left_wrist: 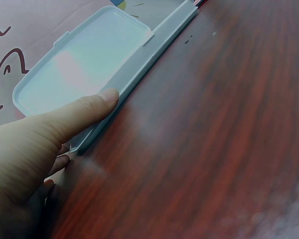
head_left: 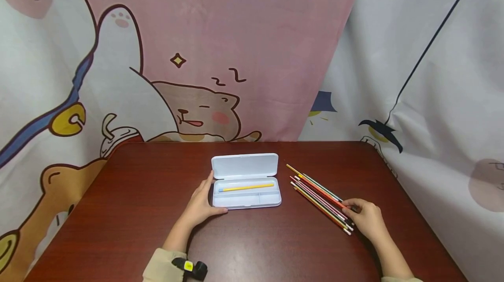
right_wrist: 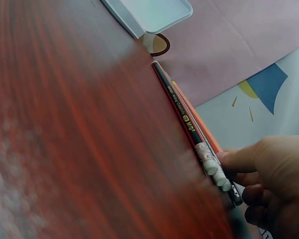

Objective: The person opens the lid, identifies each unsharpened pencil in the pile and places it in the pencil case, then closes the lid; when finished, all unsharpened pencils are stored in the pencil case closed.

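A white pencil case (head_left: pixel 232 200) lies with its lid (head_left: pixel 244 166) raised at the back. A yellow pencil (head_left: pixel 248 187) with a blue end rests in its rear compartment. My left hand (head_left: pixel 198 201) holds the case by its left end, thumb (left_wrist: pixel 102 102) against the front wall and the other fingers round the side. To the right, several pencils (head_left: pixel 315 199) lie slantwise in a loose bundle. There my right hand (head_left: pixel 368 218) pinches an orange pencil (right_wrist: pixel 204 129) near its close end. Beside it lies a black pencil (right_wrist: pixel 177 107) with a white eraser tip.
Everything stands on a dark red-brown wooden table (head_left: pixel 130 212). A cloth printed with cartoon animals (head_left: pixel 267 46) hangs behind the table's back edge. A black strap device (head_left: pixel 190 268) is worn on the left wrist.
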A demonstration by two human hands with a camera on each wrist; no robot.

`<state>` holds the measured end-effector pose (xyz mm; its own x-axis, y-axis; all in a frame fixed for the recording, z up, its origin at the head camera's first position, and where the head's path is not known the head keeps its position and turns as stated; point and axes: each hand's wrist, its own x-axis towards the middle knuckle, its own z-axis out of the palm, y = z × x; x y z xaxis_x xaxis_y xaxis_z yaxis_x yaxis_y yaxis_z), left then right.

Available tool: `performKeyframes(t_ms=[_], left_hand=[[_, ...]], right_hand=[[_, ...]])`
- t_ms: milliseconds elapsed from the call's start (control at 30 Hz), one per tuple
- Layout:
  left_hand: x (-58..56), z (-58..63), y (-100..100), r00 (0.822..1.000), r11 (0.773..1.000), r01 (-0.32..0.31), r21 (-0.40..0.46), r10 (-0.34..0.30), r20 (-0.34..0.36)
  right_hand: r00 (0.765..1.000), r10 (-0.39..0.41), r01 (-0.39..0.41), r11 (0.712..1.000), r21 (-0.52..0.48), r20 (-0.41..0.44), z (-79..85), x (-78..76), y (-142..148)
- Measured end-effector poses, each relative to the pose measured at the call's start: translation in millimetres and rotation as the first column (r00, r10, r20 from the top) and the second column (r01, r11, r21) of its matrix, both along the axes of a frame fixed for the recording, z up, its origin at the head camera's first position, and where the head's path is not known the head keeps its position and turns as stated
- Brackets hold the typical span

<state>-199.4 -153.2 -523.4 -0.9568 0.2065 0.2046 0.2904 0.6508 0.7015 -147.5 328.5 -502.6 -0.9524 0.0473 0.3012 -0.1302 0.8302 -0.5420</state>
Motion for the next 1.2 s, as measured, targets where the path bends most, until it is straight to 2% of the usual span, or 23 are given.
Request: performKeyframes(t_ms=[200, 500, 867, 1033, 1200], left_hand=[[0.8, 0.1, 0.0, 1.000, 1.000, -0.001, 0.004, 0.001, -0.009], [1.3, 0.8, 0.2, 0.999, 1.000, -0.008, 0.004, 0.007, 0.031], [0.8, 0.9, 0.4, 1.000, 1.000, -0.004, 0.002, 0.004, 0.028], [0.6, 1.3, 0.5, 1.000, 1.000, 0.000, -0.004, 0.000, 0.023], [0.4, 1.0, 0.5, 1.000, 1.000, -0.001, -0.008, 0.001, 0.019]], right_hand=[[0.999, -0.025, 0.025, 1.000, -0.002, -0.037, -0.2, -0.1, -0.2], [0.992, -0.021, 0.020, 1.000, -0.010, -0.123, 5.8, 0.2, -4.9], [0.987, 0.049, -0.056, 0.997, -0.044, -0.150, 19.1, 1.6, -21.1], [0.983, 0.105, -0.114, 0.992, -0.053, -0.151, 23.6, 0.0, -33.3], [0.968, 0.175, -0.189, 0.980, -0.063, -0.181, 27.1, -5.7, -48.5]])
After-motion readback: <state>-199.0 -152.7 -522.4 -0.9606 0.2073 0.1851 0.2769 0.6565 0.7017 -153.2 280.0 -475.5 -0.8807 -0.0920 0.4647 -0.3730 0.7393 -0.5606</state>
